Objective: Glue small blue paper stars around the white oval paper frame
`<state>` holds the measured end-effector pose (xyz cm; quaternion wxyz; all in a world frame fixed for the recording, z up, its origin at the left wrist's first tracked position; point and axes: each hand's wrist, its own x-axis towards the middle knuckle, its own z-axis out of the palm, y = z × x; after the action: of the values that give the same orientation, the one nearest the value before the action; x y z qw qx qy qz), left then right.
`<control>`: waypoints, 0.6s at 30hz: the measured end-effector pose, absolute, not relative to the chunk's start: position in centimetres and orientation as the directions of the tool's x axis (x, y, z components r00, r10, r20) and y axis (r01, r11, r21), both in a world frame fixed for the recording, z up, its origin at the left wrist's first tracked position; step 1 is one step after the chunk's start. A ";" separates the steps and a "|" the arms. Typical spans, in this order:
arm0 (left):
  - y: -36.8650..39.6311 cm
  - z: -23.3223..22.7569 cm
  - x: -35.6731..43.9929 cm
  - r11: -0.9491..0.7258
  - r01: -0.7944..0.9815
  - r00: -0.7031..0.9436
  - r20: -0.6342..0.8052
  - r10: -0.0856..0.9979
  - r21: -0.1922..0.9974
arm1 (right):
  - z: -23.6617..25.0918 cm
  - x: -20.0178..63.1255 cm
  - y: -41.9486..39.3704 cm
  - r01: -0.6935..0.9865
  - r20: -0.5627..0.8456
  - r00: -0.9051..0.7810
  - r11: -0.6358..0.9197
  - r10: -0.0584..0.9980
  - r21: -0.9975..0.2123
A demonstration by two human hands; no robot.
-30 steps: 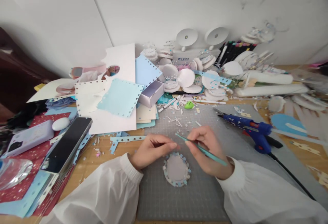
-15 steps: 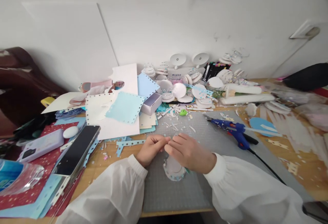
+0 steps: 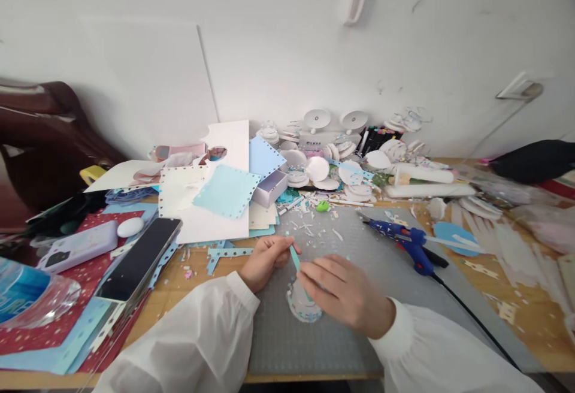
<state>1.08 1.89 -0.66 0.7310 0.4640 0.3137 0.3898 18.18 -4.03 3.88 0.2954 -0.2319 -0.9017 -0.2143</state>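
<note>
My left hand (image 3: 265,261) and my right hand (image 3: 344,294) meet over a grey cutting mat (image 3: 323,333). A thin teal tool (image 3: 297,264) runs between them, with its upper end at my left fingertips and its lower end under my right fingers. Beneath the right hand lies a round white paper piece with a blue punched rim (image 3: 300,308), partly hidden by the hand. Both arms wear white sleeves.
A blue glue gun (image 3: 404,240) with a black cord lies on the mat's right. Paper sheets (image 3: 215,198), a small open box (image 3: 269,188) and white discs (image 3: 317,168) crowd the back. A black phone (image 3: 139,258) and lilac case (image 3: 81,243) lie left.
The view has tilted up and pulled back. My right hand turned palm-down over the round piece, and the teal tool now runs between both hands instead of lying along the right wrist.
</note>
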 end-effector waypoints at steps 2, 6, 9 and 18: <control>1.9 -0.6 1.1 0.267 -0.270 0.502 -0.101 0.859 0.925 | 3.9 17.6 -4.1 0.549 0.664 -0.697 0.797 0.271 0.251; 1.9 -0.3 1.0 0.271 -0.261 0.493 -0.114 0.863 0.926 | 3.3 16.6 -4.2 0.595 0.688 -0.656 0.773 0.309 0.220; 1.9 -0.1 1.0 0.277 -0.263 0.484 -0.122 0.867 0.924 | 2.9 16.0 -4.2 0.604 0.701 -0.634 0.775 0.326 0.186; 2.0 -0.4 1.0 0.271 -0.316 0.440 -0.112 0.891 0.909 | 3.3 17.9 -5.3 0.625 0.656 -0.544 0.774 0.523 -0.099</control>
<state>1.01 2.03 -0.45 0.7266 0.4382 0.3278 0.4155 17.94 -5.27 3.34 0.3471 -0.3279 -0.8756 -0.0735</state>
